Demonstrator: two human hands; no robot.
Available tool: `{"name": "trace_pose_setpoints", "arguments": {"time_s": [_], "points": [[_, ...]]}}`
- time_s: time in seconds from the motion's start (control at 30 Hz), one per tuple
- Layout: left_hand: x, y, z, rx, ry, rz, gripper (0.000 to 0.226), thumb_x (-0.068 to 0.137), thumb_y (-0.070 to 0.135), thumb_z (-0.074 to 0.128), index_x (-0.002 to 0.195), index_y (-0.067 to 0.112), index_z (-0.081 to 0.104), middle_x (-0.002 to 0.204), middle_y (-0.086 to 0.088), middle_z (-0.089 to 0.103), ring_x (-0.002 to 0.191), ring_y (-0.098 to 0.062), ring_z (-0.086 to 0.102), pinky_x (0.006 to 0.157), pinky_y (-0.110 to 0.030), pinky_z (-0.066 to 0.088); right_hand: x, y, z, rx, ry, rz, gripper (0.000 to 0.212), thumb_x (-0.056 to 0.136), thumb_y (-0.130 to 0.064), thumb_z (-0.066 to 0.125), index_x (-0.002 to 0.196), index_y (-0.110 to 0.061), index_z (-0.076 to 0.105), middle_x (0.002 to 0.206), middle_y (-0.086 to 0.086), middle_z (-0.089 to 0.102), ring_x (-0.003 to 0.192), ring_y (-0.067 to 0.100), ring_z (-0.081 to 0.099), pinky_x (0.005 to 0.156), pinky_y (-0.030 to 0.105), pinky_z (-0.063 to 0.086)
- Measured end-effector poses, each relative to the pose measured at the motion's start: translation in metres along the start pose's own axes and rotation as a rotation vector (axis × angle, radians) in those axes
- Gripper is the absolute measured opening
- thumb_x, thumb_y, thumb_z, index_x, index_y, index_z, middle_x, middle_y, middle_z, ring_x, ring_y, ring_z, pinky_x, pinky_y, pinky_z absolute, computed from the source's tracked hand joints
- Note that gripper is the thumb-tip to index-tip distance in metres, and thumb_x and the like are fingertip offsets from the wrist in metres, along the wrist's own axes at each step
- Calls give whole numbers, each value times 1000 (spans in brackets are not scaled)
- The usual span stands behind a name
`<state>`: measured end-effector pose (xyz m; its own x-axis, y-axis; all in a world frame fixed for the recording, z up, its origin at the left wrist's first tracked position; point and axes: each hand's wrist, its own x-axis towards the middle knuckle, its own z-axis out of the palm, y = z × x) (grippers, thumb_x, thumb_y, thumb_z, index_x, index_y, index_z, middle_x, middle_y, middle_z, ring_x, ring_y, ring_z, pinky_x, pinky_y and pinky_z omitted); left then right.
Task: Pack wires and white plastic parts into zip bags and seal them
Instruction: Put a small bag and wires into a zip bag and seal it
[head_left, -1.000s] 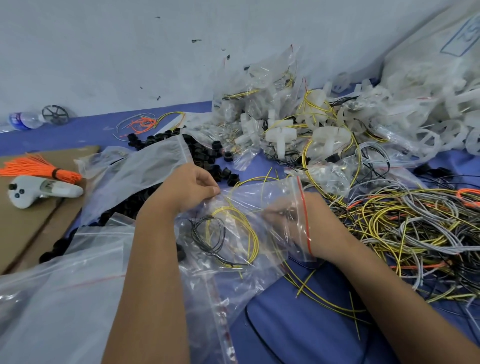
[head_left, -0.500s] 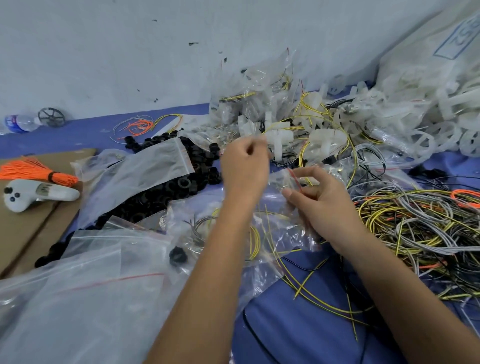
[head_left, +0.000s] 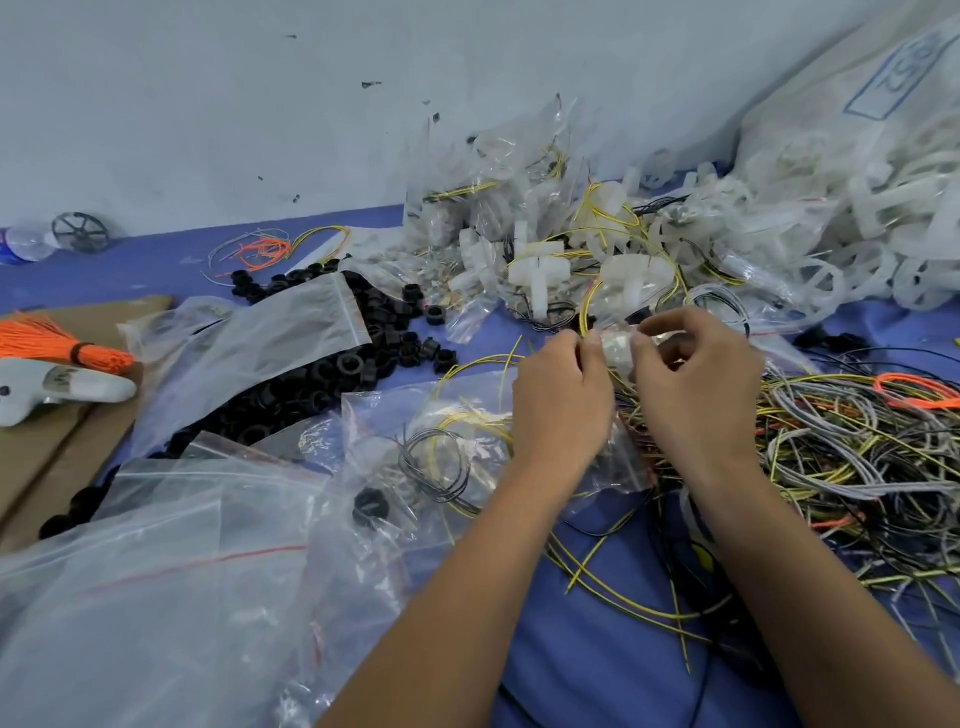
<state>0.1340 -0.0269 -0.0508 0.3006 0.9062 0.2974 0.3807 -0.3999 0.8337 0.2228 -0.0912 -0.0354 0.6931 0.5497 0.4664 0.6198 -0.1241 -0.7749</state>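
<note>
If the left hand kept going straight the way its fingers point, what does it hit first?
The left hand points up and away, so it would likely meet the white plastic parts in the bag pile first; depth is unclear. Both hands already pinch a small bag.

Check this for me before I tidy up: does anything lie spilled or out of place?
Yes. Black plastic rings lie spilled across the blue cloth, partly under a clear zip bag. One stray ring sits among the clear bags nearer the person. Both hands pinch a small clear bag.
</note>
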Motion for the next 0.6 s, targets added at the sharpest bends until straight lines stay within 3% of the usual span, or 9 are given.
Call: {"name": "trace_pose_setpoints", "arguments": {"time_s": [0.17, 0.43, 0.5, 0.6], "points": [[0, 4, 4, 37, -20, 158, 42, 106, 37, 45, 66, 25, 38, 57, 4, 46, 56, -15, 43, 53, -39, 26, 14, 4, -11, -88, -17, 11, 8, 91, -30, 68, 85, -25, 70, 65, -10, 66, 59, 4, 62, 60, 23, 49], [-2, 2, 8, 81, -131, 232, 46, 110, 43, 37, 77, 14, 52, 61, -2, 51, 61, -22, 49, 60, -43, 37, 73, 30, -53, -350, -99, 86, 13, 86, -16, 64, 86, -16, 77, 81, 9, 75, 77, 29, 68, 73, 35, 57], [-3, 4, 9, 81, -135, 224, 47, 109, 42, 37, 76, 13, 52, 61, -3, 50, 61, -23, 49, 60, -43, 37, 93, 39, -54, -445, -170, 115, 19, 86, -9, 61, 94, -12, 78, 93, 15, 75, 85, 34, 67, 73, 34, 53], [-5, 3, 8, 81, -143, 221, 48, 109, 40, 39, 71, 12, 49, 60, -3, 49, 60, -23, 48, 61, -44, 38, 116, 50, -45, -528, -326, 140, 39, 92, -2, 57, 128, -12, 66, 122, 20, 68, 111, 38, 62, 89, 39, 51]]}}
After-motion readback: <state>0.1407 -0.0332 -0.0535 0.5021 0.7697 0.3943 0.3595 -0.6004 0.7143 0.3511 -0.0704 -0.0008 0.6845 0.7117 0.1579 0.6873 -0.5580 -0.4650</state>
